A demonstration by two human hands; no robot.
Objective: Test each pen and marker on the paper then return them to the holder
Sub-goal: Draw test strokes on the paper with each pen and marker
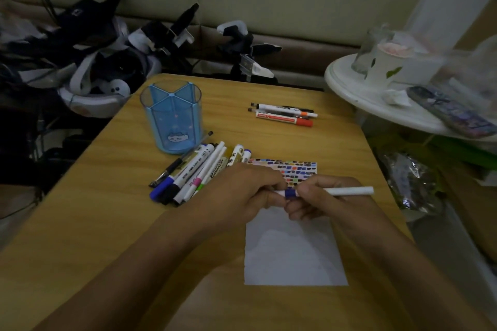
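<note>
1. My left hand and my right hand meet above the sheet; the fingers of both are curled round one slim white marker with a blue band, held level, its long white barrel sticking out to the right past my right hand.
2. My left fingers pinch the end by the blue band; whether that end is a cap I cannot tell.
3. Under my hands lies a white sheet of paper, flat on the light wood-grain bench; its far strip is covered in small dabs of many colours, its near part looks blank.
4. Just left of my left hand a loose heap of pens and markers lies fanned on the bench, caps in blue, black, pink and green toward me.
5. Beyond that heap stands the clear blue plastic pen holder, upright, split into compartments, with a small cartoon face on its front; I see no pens in it.
6. Well apart, toward the far right of the bench, three more pens lie side by side, one with a red-orange cap.
7. The room is dim. A pale sofa back runs behind the bench, with dark gear and straps piled at left.
8. At right a round white side table carries a glass, a white cup and a patterned flat case.
</note>
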